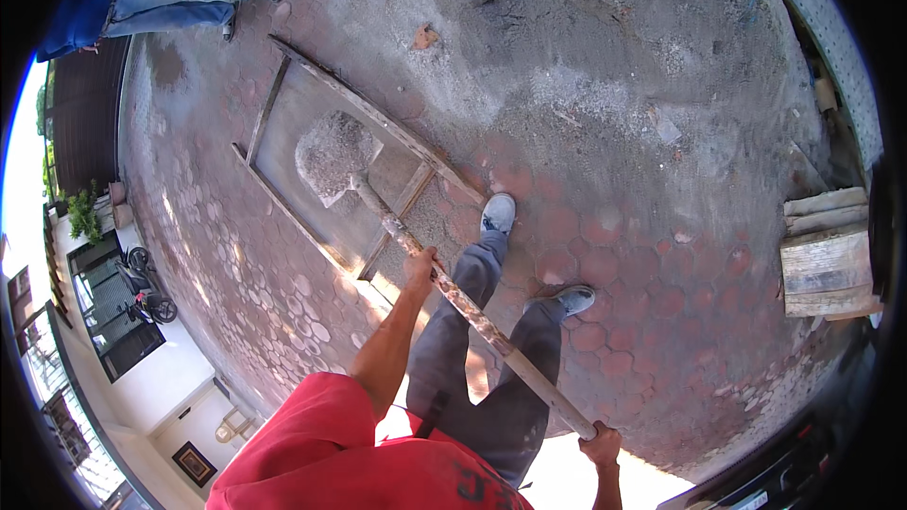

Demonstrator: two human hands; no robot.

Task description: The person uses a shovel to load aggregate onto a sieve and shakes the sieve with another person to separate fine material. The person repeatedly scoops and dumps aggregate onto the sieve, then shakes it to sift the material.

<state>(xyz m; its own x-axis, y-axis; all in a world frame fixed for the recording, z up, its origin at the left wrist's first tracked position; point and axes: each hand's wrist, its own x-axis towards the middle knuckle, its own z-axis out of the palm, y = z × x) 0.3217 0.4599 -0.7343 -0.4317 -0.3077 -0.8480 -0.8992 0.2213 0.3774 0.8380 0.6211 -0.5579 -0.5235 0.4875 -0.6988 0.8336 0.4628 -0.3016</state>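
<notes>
A long-handled shovel (489, 329) runs diagonally across my body, its blade loaded with grey sand or gravel (336, 149). My left hand (421, 268) grips the worn, rusty-looking shaft partway down. At the top end of the shaft, my right hand (601, 443) is closed around it. The loaded blade is over a wood-framed sieve screen (276, 177), inside its wooden rails. How high the blade sits above the mesh I cannot tell. Fine grit (432, 216) shows at the frame's near end.
A sand heap (510, 14) spreads over the red hexagonal pavers (602, 255). Stacked wooden boards (825, 255) stand at the right. Another person in jeans (170, 0) stands at the upper left. A motorcycle (149, 287) is parked by the white building, and a dry leaf (425, 36) lies on the sand.
</notes>
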